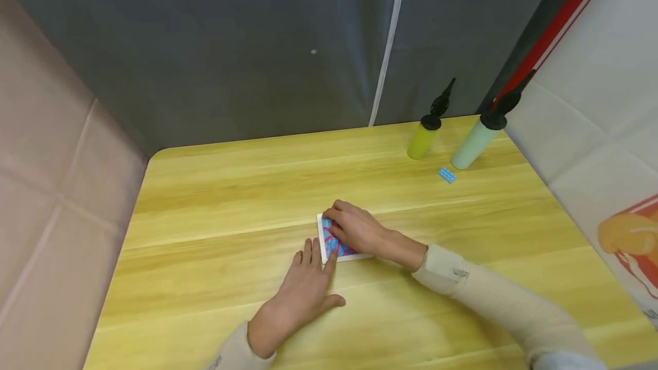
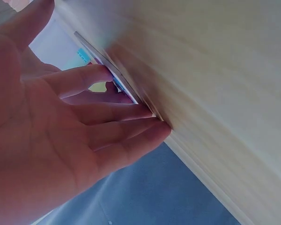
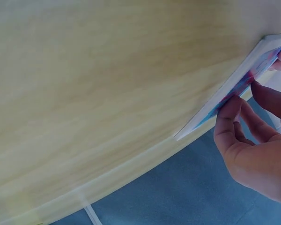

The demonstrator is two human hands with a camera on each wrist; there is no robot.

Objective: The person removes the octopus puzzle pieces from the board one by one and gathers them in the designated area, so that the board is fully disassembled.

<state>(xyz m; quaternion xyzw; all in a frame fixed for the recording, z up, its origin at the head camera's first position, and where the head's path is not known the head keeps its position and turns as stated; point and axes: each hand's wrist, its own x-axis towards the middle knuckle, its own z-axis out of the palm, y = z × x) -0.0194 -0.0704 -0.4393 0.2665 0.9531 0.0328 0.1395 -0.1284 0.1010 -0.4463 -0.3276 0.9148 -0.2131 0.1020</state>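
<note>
A small square picture panel (image 1: 329, 242) with a white border and a blue and pink design lies on the wooden table. My left hand (image 1: 303, 293) is at its near left corner, fingers straight and thumb spread. The left index fingertip rests on the panel; the other fingers lie along its left edge. From the right, my right hand (image 1: 360, 230) reaches over the panel, covering much of it. In the right wrist view, the bent fingers and thumb of the right hand (image 3: 257, 140) touch the picture surface, tips apart, with the design (image 3: 241, 86) showing between them.
At the table's back right stand a yellow-green hand pump (image 1: 421, 140) and a pale green one (image 1: 474, 143), both with black tops. A small blue patterned block (image 1: 447, 175) lies before them. A dark curtain (image 1: 247, 50) hangs behind; walls flank both sides.
</note>
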